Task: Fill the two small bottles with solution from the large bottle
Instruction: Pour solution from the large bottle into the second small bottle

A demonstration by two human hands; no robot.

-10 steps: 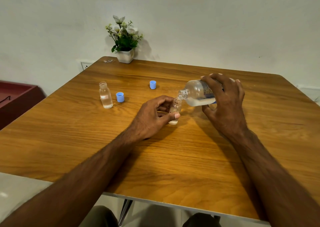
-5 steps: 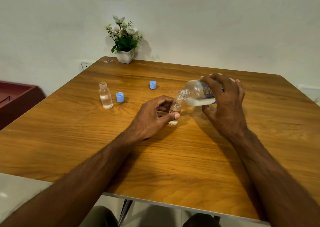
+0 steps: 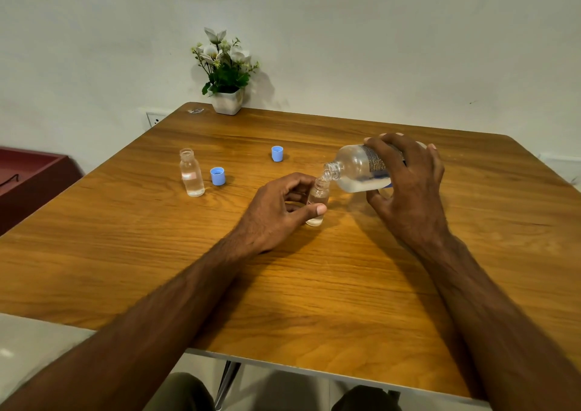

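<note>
Right hand (image 3: 408, 187) wrapped around big bottle (image 3: 358, 171), fingers over the top, thumb beneath; bottle tipped nearly flat, neck down-left, so liquid pools toward the mouth. Mouth right at the rim of vial (image 3: 317, 203), apparently touching or just above: close enough, probably, to keep a thin stream from missing so narrow an opening. Stream itself too fine to see.

Left hand (image 3: 276, 215) half-curled around vial, thumb across the front, fingers behind; vial upright on table (image 3: 345, 285), pinned there likely to stop a nudge from the heavier bottle tipping it. Level inside hard to read; some liquid near the bottom.

Second vial (image 3: 191, 173) well apart to the left, upright, uncapped, mostly full by the look of it: seemingly done and parked out of the way. Caps (image 3: 217, 176) and (image 3: 277, 153) off on the table, one just beside that vial, one farther back, clear of the pouring. Potted plant (image 3: 224, 74) at far edge.

Judging by this, second fill under way.
</note>
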